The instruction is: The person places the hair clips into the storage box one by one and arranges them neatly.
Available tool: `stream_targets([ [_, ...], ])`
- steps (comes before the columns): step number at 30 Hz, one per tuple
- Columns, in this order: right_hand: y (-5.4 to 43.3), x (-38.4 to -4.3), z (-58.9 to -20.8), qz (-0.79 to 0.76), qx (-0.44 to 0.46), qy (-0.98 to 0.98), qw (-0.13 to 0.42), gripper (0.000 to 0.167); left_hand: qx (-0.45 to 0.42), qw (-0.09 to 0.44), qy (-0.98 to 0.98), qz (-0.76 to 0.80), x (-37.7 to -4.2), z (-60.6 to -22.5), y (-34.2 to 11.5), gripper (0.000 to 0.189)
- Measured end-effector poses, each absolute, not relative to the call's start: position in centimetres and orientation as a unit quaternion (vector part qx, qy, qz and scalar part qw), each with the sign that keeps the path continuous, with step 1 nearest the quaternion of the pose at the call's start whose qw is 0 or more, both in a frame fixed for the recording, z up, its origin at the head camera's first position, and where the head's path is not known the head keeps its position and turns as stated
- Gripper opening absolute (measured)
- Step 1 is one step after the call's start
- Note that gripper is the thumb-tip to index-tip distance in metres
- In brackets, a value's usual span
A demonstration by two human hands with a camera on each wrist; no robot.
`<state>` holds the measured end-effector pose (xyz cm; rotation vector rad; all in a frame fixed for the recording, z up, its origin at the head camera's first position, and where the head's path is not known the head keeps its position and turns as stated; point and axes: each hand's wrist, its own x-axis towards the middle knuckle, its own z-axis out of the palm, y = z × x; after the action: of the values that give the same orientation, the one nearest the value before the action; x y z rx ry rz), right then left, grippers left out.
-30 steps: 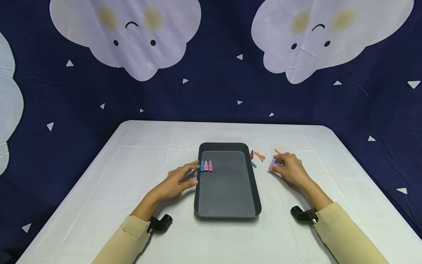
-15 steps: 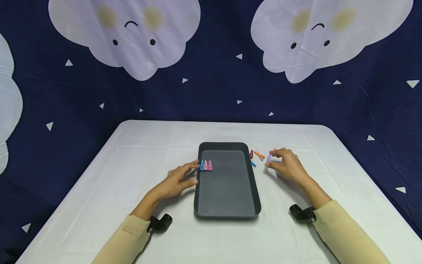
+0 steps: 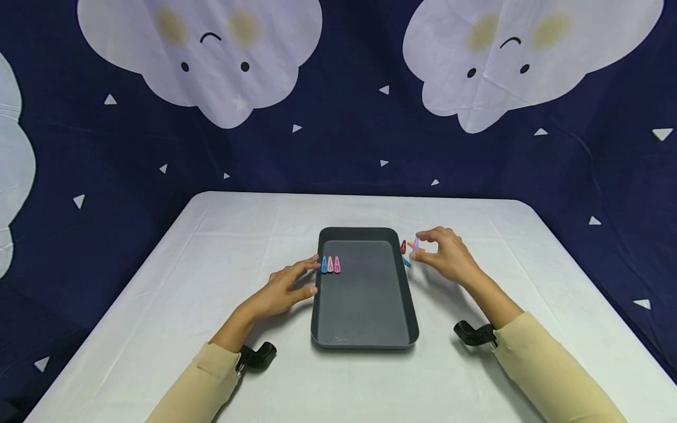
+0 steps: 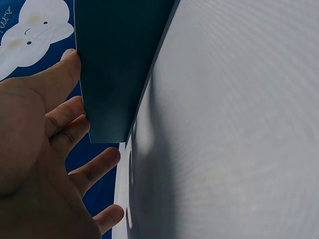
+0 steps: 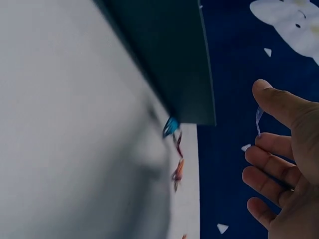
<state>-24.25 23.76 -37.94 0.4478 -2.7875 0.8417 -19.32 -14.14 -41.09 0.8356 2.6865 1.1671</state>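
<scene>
Between thumb and forefinger my right hand (image 3: 448, 255) pinches a purple snap hair clip (image 3: 416, 244), held up just beyond the tray's right rim. In the right wrist view the clip (image 5: 259, 121) spans the gap from thumb tip to fingertip. My left hand (image 3: 279, 291) rests with spread fingers at the left rim of the dark grey tray (image 3: 370, 311); its fingertips meet the tray's side in the left wrist view. Inside the tray, near the upper left, a blue clip (image 3: 324, 264), a light pink clip (image 3: 330, 265) and a darker pink clip (image 3: 337, 265) stand in a row.
Right of the tray lie a red clip (image 3: 404, 247), a blue clip (image 3: 406, 262) and an orange clip (image 3: 420, 249), partly behind my right hand. A white cloth (image 3: 254, 235) covers the table. Behind it hangs a navy backdrop (image 3: 349, 147) with clouds.
My right hand has lifted the purple clip from the table and carried it leftward toward the tray. The left hand has stayed in place at the rim.
</scene>
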Motion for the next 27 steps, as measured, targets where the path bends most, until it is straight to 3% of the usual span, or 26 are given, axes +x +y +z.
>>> stream_targets([
  [27, 16.7, -24.9, -34.9, 0.271, 0.220, -0.932, 0.095, 0.054, 0.275, 0.044, 0.883, 0.378, -19.3, -41.2, -14.1, 0.051],
])
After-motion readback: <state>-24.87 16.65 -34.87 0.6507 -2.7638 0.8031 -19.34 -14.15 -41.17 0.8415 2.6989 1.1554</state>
